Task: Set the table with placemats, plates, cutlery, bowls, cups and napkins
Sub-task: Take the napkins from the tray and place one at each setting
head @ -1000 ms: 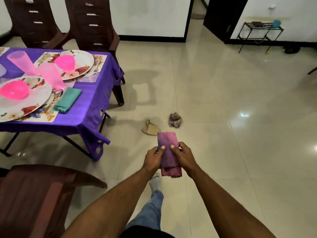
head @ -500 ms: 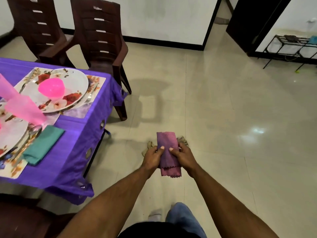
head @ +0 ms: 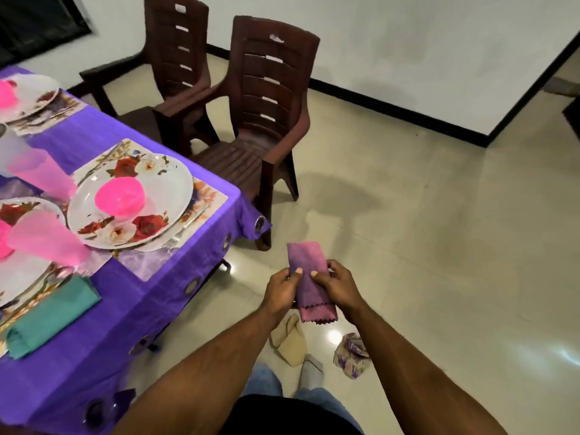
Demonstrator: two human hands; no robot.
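Both hands hold a folded pink-purple napkin in the air just off the corner of the purple-clothed table. The left hand pinches its left edge, thumb on top, and the right hand pinches the right edge likewise. On the table, a floral plate carries a pink bowl, with a fork beside it on the placemat. A teal napkin lies nearer the table's front edge. 2 brown chairs stand beyond the table.
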